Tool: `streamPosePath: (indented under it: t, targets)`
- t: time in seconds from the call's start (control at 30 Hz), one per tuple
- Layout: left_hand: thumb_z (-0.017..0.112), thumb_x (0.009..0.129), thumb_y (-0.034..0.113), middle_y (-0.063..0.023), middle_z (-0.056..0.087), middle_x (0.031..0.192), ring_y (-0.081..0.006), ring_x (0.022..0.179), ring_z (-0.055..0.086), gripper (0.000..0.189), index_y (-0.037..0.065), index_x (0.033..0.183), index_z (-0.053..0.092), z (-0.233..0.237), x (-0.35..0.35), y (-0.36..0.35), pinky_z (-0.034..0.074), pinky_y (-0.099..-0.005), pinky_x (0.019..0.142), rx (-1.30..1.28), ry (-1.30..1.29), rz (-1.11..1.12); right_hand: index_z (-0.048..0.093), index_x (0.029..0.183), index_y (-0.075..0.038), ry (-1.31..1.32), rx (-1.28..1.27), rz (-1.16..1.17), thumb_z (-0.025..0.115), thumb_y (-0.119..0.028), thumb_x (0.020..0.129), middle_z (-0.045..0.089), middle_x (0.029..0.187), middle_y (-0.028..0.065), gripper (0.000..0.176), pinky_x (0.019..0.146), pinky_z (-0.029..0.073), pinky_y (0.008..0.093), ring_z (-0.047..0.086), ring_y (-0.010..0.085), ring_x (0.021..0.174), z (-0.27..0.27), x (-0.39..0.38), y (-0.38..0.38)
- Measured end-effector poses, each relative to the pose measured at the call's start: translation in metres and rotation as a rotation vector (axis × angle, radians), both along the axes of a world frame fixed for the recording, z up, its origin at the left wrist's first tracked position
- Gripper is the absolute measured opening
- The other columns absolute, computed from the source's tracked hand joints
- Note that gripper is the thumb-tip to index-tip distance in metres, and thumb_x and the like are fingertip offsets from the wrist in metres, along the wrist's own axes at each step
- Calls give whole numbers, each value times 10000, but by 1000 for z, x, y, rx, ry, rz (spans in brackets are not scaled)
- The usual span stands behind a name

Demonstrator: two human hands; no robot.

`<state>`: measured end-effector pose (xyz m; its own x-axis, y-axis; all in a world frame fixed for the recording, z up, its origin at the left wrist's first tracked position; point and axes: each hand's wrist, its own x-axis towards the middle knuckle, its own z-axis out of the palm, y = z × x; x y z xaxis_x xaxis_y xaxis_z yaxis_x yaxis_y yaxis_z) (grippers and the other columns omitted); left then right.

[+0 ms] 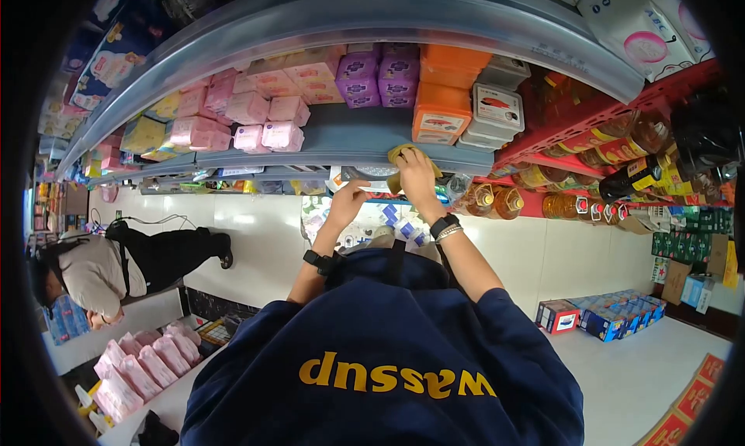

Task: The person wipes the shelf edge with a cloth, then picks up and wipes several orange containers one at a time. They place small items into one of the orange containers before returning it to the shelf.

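My right hand (417, 181) is closed on a yellowish-brown cloth (403, 153), which lies against the front edge of the grey shelf (341, 136). To its left, my left hand (348, 204) is below the same edge, its fingers bent together near a white-edged item; what they hold, if anything, is hidden. On the shelf above are pink packs (283, 124), purple packs (359, 80), orange boxes (441, 114) and clear-lidded boxes (497, 112). Lower-shelf goods beneath my hands are partly covered.
Oil bottles (508, 202) fill the red shelf (531, 128) on the right. Blue boxes (613, 314) stand behind me to the right. A person in black trousers (167, 256) is at the left, near pink packs (143, 364) on a white surface. Pale floor tiles (256, 229) lie between.
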<state>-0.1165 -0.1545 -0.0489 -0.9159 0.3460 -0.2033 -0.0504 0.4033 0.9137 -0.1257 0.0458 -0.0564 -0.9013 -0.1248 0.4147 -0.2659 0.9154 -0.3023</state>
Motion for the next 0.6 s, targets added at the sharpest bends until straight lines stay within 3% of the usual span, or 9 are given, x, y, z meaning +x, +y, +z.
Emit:
streamPosePath:
  t: [0.13,0.2,0.3,0.4,0.43,0.53,0.6]
  targets:
    - [524,811,26,-138,671,817,-215,774,655,239,17,1046,567,-13,-5,-18,483,-288,710,-18,11,-32,607,929,-73,-75,63,-154,565,-34,677,566,1043,80,259,793,430,388,518,263,1011,1,14,45]
    - [507,831,48,-102,661,812,-145,717,612,258,22,1084,548,-14,-9,-23,472,-263,642,-106,-6,-59,602,936,-61,-60,35,-185,554,-24,681,568,1051,85,262,793,436,377,519,270,1023,4,24,68]
    - [524,827,72,-109,659,836,-160,742,633,268,17,1089,544,-20,-12,-28,480,-272,641,-89,-35,-82,586,938,-12,-50,29,-115,536,22,675,560,1078,120,270,848,431,388,504,305,1052,5,27,93]
    - [534,824,76,-122,656,867,-171,765,645,269,14,1085,546,-23,-15,-27,485,-276,642,-87,47,-34,568,934,25,-67,-6,-29,530,57,663,548,1076,157,275,900,411,402,489,340,1052,6,26,87]
    - [539,824,78,-138,651,885,-176,746,640,300,17,1117,526,-23,-16,-27,487,-281,638,-91,183,-23,563,939,30,-50,-19,-44,525,62,661,544,1077,162,282,907,407,402,485,346,1052,8,28,81]
    - [576,808,82,-138,650,899,-251,764,646,379,60,1178,493,-17,-18,-28,496,-314,671,-143,91,78,548,952,45,-37,-46,-64,509,81,655,531,1086,173,302,935,389,402,464,360,1073,6,29,69]
    - [562,831,104,-143,648,884,-225,768,647,413,30,1221,446,-37,-23,-33,495,-308,669,-111,94,104,548,957,49,-27,-70,-47,519,83,652,524,1099,173,308,945,382,407,452,362,1093,2,26,64]
